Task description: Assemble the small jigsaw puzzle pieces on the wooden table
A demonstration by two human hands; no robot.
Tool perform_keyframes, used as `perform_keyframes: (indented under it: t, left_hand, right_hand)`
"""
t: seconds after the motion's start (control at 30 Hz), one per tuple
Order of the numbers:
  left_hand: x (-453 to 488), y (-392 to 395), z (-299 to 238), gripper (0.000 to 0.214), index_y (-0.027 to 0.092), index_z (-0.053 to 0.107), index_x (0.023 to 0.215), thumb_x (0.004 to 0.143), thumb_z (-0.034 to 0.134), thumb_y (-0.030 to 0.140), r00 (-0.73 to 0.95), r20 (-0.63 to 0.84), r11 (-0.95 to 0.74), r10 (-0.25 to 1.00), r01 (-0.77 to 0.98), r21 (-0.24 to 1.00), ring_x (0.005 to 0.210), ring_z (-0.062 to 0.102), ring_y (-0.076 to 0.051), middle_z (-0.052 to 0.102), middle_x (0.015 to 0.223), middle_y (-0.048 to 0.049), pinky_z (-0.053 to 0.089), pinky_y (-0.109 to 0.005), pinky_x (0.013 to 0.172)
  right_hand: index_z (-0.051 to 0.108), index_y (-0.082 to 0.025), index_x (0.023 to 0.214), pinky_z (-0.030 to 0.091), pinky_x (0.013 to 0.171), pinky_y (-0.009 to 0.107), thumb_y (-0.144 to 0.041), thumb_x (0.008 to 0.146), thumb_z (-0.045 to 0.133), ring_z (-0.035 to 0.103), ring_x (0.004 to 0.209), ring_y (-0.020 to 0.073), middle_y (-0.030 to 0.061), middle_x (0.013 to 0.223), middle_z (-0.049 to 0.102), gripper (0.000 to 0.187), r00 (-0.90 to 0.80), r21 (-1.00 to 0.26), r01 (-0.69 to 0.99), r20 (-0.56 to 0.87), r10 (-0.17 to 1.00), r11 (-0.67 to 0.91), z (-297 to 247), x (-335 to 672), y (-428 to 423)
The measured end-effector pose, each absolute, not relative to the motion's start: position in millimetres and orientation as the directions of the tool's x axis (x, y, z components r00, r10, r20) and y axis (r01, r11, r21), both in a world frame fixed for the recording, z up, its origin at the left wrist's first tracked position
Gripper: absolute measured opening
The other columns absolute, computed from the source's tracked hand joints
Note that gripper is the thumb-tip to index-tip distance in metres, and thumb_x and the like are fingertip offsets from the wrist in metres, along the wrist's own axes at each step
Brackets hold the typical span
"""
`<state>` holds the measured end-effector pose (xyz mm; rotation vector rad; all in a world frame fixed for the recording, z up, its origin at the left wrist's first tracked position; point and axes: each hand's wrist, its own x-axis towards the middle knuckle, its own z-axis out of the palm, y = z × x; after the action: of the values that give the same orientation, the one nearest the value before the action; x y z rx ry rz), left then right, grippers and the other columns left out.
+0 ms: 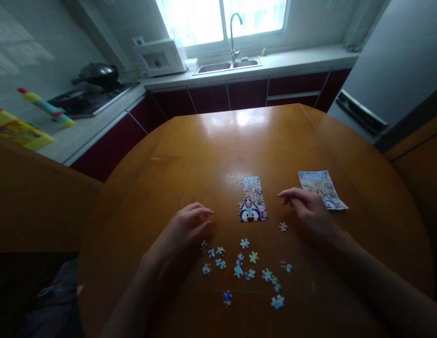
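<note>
A partly assembled jigsaw puzzle [252, 199] lies flat in the middle of the table, with a blue dog's face at its near end. To its left, my left hand [190, 221] hovers with thumb and fingers apart and nothing between them. On the other side my right hand [304, 202] has its fingers curled and pressed together; whether a piece is in them is hidden. Just below the right hand sits a single loose puzzle piece [283, 226]. Several more loose pieces, including a teal piece [238, 271] and a yellow piece [253, 257], are scattered nearer to me.
A creased picture sheet [322, 188] lies beyond my right hand on the wooden table [211, 155]. Past the table stand a sink [214, 68], a microwave [160, 57] and a stove with a wok [98, 75]. A refrigerator [390, 70] is at the right.
</note>
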<state>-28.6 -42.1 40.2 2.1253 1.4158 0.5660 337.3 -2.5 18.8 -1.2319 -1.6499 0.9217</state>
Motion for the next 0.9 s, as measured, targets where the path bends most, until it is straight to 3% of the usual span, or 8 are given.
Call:
perform_keyframes:
  t: [0.1,0.17,0.27,0.43,0.9]
  left_hand:
    - [-29,-43,41,0.017,0.025,0.072,0.107,0.095,0.06,0.029,0.368,0.055,-0.324,0.928,0.726,0.606,0.09,0.065,-0.018,0.069,0.103,-0.0052,0.054,-0.032,0.083]
    - [-26,-44,43,0.018,0.025,0.071,0.107,0.097,0.058,0.03,0.366,0.046,-0.318,0.929,0.731,0.603,0.091,0.066,-0.018,0.069,0.104,-0.0052,0.054,-0.032,0.083]
    - [-23,-45,44,0.018,0.024,0.071,0.107,0.098,0.056,0.031,0.368,0.038,-0.316,0.929,0.734,0.601,0.09,0.066,-0.017,0.068,0.104,-0.0048,0.054,-0.031,0.081]
    - [-21,-44,43,0.019,0.024,0.072,0.105,0.098,0.056,0.031,0.38,0.062,-0.34,0.923,0.731,0.592,0.089,0.066,-0.018,0.069,0.102,-0.0049,0.055,-0.031,0.08]
    - [-11,-39,39,0.02,0.025,0.072,0.108,0.098,0.055,0.025,0.421,0.08,-0.367,0.904,0.663,0.653,0.094,0.065,-0.019,0.068,0.104,-0.0064,0.054,-0.035,0.087]
  right_hand:
    - [0.075,-0.027,0.101,0.048,0.076,0.036,-0.018,0.087,0.056,0.063,0.085,0.0226,0.005,0.092,0.073,0.025,-0.351,-0.824,0.481,0.132,0.927,0.299,23,346,-5]
    - [0.075,-0.026,0.089,0.046,0.071,0.034,-0.018,0.085,0.061,0.061,0.078,0.0209,0.005,0.087,0.072,0.017,-0.424,-0.745,0.586,0.055,0.904,0.32,25,351,-8]
    - [0.071,-0.025,0.072,0.038,0.059,0.031,-0.021,0.083,0.068,0.054,0.064,0.0171,0.0041,0.076,0.068,0.012,-0.45,-0.638,0.701,-0.05,0.891,0.319,25,357,-16]
    - [0.065,-0.024,0.067,0.032,0.054,0.03,-0.029,0.08,0.074,0.052,0.061,0.0162,0.0031,0.072,0.065,0.017,-0.456,-0.554,0.759,-0.076,0.887,0.343,25,354,-25]
    - [0.068,-0.024,0.074,0.038,0.056,0.03,-0.019,0.076,0.072,0.057,0.065,0.017,0.0024,0.074,0.069,0.007,-0.478,-0.634,0.692,-0.045,0.877,0.345,32,329,-17]
